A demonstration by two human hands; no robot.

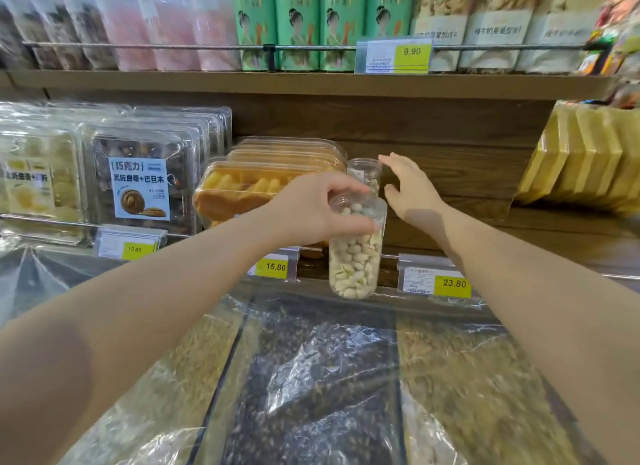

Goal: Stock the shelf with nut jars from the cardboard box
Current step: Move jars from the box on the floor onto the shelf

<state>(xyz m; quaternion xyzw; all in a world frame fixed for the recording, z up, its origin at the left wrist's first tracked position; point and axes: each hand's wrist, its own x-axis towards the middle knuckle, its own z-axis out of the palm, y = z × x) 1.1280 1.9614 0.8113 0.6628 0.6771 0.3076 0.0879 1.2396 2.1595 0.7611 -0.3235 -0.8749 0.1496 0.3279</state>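
Observation:
My left hand (pixel 313 206) grips the top of a clear nut jar (pixel 355 257) filled with pale nuts, holding it upright in front of the wooden shelf (pixel 467 194). A second nut jar (pixel 365 174) stands on the shelf just behind it, beside the orange snack trays. My right hand (pixel 408 187) hovers open right of that second jar, fingers spread, close to it but apart. The cardboard box is not in view.
Orange snack trays (pixel 263 184) and chocolate cookie boxes (pixel 138 184) fill the shelf's left side. Yellow packs (pixel 581 156) stand at the right. Price tags line the rail (pixel 450 283). Plastic-covered bulk bins (pixel 311 378) lie below. Green packets (pixel 322 25) sit on the upper shelf.

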